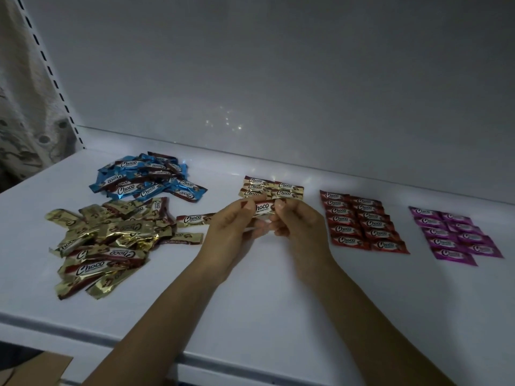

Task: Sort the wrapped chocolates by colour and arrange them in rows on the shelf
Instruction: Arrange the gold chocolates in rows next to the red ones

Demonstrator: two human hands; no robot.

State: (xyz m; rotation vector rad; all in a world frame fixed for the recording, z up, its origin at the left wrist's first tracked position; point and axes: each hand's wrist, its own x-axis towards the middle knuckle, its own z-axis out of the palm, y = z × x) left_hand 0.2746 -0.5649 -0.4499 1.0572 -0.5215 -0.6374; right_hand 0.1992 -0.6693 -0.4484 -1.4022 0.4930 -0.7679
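Here, chocolate, fingers pinching both ends

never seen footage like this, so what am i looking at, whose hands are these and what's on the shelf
There is no robot. It is one picture from a camera worn on a person's head, looking down at their own bare hands. The left hand and right hand pinch one gold chocolate by its ends above a white shelf. On the shelf lie a loose blue pile and a loose gold pile, then neat gold rows, red rows and purple rows.
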